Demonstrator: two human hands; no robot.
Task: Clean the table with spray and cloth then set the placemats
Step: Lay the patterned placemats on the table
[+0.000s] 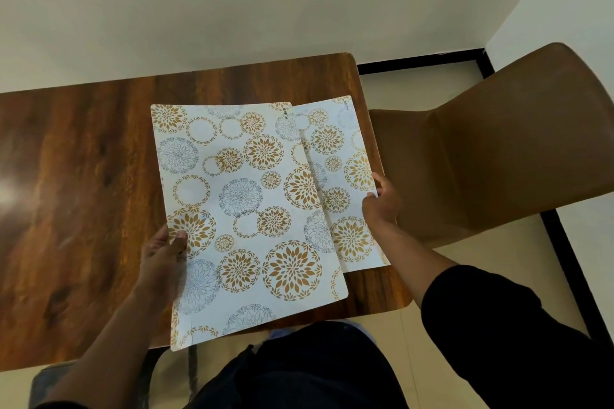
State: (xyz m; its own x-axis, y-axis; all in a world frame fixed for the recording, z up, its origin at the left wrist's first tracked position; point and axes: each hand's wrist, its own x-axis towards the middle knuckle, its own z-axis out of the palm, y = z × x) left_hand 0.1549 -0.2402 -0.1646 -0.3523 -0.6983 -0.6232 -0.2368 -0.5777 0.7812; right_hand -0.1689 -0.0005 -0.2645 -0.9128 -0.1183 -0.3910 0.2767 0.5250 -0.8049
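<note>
Two white placemats with gold and grey flower circles are over the right end of the wooden table [83,176]. The upper placemat [246,209] is the larger in view and overlaps the lower placemat [342,183], which sticks out to the right. My left hand [166,262] grips the upper mat's left edge, thumb on top. My right hand [382,202] pinches the right edge of the lower mat near the table's right edge. The near end of the upper mat overhangs the table's front edge. No spray bottle or cloth is in view.
A brown plastic chair [498,149] stands right of the table, its seat close to the table's edge. A plain wall runs behind the table. The table's left half shows bare glossy wood with a light glare. A grey seat [50,382] peeks out at the bottom left.
</note>
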